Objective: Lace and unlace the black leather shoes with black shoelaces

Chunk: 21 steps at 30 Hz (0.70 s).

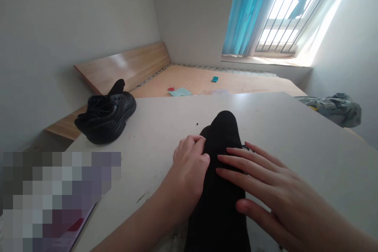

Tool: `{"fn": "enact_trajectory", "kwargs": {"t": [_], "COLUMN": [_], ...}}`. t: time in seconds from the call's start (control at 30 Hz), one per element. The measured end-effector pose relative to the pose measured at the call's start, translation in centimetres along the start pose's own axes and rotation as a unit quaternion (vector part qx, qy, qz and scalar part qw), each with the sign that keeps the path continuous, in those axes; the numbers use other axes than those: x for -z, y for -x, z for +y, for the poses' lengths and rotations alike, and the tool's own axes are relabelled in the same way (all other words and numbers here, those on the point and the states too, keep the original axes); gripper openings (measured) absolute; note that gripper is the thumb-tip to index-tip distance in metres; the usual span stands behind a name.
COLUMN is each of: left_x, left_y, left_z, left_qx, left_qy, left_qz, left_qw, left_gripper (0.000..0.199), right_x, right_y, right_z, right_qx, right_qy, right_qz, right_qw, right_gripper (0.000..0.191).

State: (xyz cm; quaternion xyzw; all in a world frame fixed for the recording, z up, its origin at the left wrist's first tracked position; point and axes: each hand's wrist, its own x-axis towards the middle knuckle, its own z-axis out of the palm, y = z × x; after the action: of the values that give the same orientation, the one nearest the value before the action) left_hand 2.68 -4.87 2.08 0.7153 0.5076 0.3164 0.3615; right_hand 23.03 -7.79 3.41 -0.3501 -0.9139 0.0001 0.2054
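Observation:
A long, matte black piece with a rounded far end [226,134] extends from the bottom edge over the white table [283,126]. Its exact kind is not clear. My left hand [189,161] is closed on its left edge, fingers curled over a dark part behind it and thumb on top. Spread fingers of my right hand [265,181] rest on its right side, with the thumb lower down near the edge. Thin black cord, like a lace [247,148], shows beside the right fingers. What lies beneath the piece is hidden.
One black lace-up shoe [108,118] stands at the table's left edge, its tongue raised. Behind the table is a wooden bed [189,75] with a pale green item [180,92] and a teal item [215,79]. Grey-green cloth [339,108] lies at right. Lower left is pixelated.

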Motion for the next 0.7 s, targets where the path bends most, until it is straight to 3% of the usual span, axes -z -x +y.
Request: {"fn": "enact_trajectory", "kwargs": {"t": [0.1,0.23,0.33,0.57,0.63,0.7], "left_x": [0.6,1.3,1.2,1.1,1.1,1.0], "left_y": [-0.2,-0.6,-0.5,0.1,0.0,-0.1], "left_z": [-0.1,-0.1,-0.3,-0.6,-0.6,-0.5], "left_qx": [-0.011,0.003,-0.01,-0.033,-0.034,-0.031], "left_qy": [-0.022,-0.018,-0.049,-0.069,-0.064,-0.055], "left_qz": [-0.004,-0.002,0.005,-0.04,-0.037,-0.031], "left_qw": [1.0,1.0,0.999,0.996,0.997,0.998], "left_gripper": [0.019,0.006,0.017,0.034,0.031,0.028], "right_x": [-0.4,-0.6,-0.9,-0.9,-0.4,-0.2], "right_y": [0.4,0.6,0.3,-0.6,-0.3,0.4], "right_z": [0.4,1.0,1.1,0.4,0.8,1.9], "right_qx": [-0.012,0.034,0.055,0.051,0.051,0.007], "right_qy": [-0.025,-0.006,0.021,0.043,0.035,0.013], "right_qz": [0.008,0.027,0.019,-0.031,-0.021,0.021], "right_qw": [1.0,0.999,0.998,0.997,0.998,1.0], "right_gripper": [0.028,0.027,0.03,0.029,0.033,0.037]}}
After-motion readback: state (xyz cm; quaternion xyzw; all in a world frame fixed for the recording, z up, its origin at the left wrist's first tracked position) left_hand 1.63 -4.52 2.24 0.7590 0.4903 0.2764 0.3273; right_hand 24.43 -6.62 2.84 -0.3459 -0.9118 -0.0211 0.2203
